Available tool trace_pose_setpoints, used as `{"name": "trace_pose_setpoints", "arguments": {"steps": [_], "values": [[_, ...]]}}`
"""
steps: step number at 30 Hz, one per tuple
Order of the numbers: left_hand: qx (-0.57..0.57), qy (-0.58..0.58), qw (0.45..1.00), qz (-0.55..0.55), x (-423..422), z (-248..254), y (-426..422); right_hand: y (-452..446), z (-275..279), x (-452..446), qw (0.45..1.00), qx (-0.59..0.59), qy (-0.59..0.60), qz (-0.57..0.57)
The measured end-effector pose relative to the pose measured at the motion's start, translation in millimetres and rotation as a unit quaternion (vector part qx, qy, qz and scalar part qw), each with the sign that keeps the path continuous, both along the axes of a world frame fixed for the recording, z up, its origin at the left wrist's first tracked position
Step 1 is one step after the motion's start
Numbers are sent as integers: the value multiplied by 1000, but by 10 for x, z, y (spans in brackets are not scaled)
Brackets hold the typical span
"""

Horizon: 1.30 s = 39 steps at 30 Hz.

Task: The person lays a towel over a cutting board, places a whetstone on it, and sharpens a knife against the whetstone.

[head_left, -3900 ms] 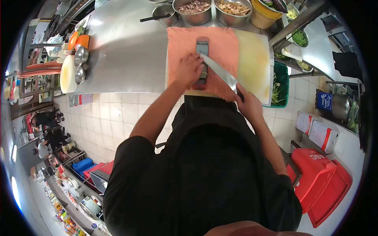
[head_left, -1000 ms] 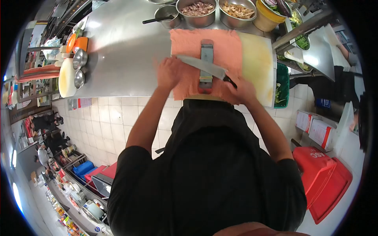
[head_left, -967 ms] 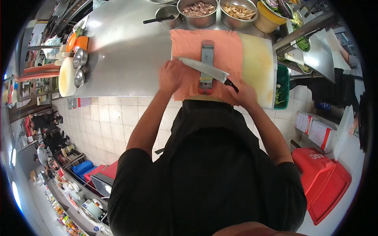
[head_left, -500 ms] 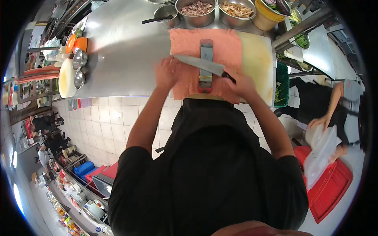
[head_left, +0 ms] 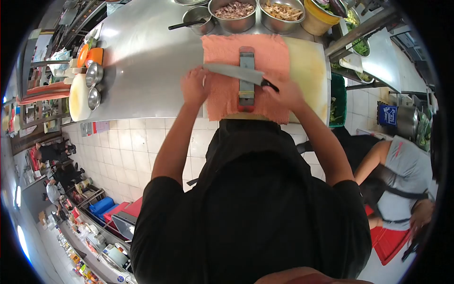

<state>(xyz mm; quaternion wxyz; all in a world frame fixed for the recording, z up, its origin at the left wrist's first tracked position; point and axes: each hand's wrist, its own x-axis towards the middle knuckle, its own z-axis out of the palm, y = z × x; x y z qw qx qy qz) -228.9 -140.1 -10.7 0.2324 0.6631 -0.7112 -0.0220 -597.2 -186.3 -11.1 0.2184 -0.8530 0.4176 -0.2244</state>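
Observation:
A kitchen knife (head_left: pixel 236 73) lies slantwise across a grey whetstone (head_left: pixel 247 60), its black handle on the right. My right hand (head_left: pixel 287 94) is closed around that handle. At the blade's far left end, the curled fingers of my left hand (head_left: pixel 193 87) hold the tip; the exact finger contact is slightly blurred. The whetstone rests in a holder with red ends, and a yellowish band crosses its near part. Under it is spread an orange cloth (head_left: pixel 220 99), covering most of a yellowed cutting board (head_left: pixel 307 80).
Metal bowls of chopped food (head_left: pixel 233 22) stand behind the cloth, beside a yellow bucket (head_left: pixel 318 22). A small pot (head_left: pixel 201 27) holds a black-handled utensil. Below the board's right side is a green crate (head_left: pixel 338 106). A co-worker in grey (head_left: pixel 406 165) bends over a red lid (head_left: pixel 390 246).
Both my hands and the knife have shifted slightly left across the whetstone. On the right, the co-worker has come nearer and bent lower; the white plastic bag is out of sight.

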Motion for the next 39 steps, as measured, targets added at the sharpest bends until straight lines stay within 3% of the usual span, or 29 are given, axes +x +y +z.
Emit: {"name": "trace_pose_setpoints", "arguments": {"steps": [2,6,9,12,19,23,26,29,31,33,36,39], "values": [[-7,22,1000,-13,-124,-59,230,250,215,-136,989,116,93,-28],[-26,51,998,11,-112,-90,197,65,-1,-73,1000,9,20,-8],[-40,13,999,16,128,-131,-104,-278,-5,169,999,2,40,5],[-33,0,999,13,170,-49,-155,-361,53,169,998,14,45,30],[-21,53,998,8,-153,-89,321,169,229,-117,982,156,97,-29],[-50,49,997,23,75,-179,-41,-253,-12,168,999,-5,-15,29],[-45,27,999,13,186,-156,-214,-308,-18,234,998,30,61,4],[-21,24,999,-15,20,-58,-97,51,168,35,996,80,27,-30],[-14,16,999,-48,-200,-115,90,416,-16,-257,997,41,22,-59],[0,52,996,-66,-517,-6,260,809,339,-471,984,135,70,-97],[-11,69,995,-70,-732,24,293,999,341,-603,975,159,83,-132],[-32,52,996,-70,-583,-114,-115,694,196,-402,983,89,74,-145]]}}
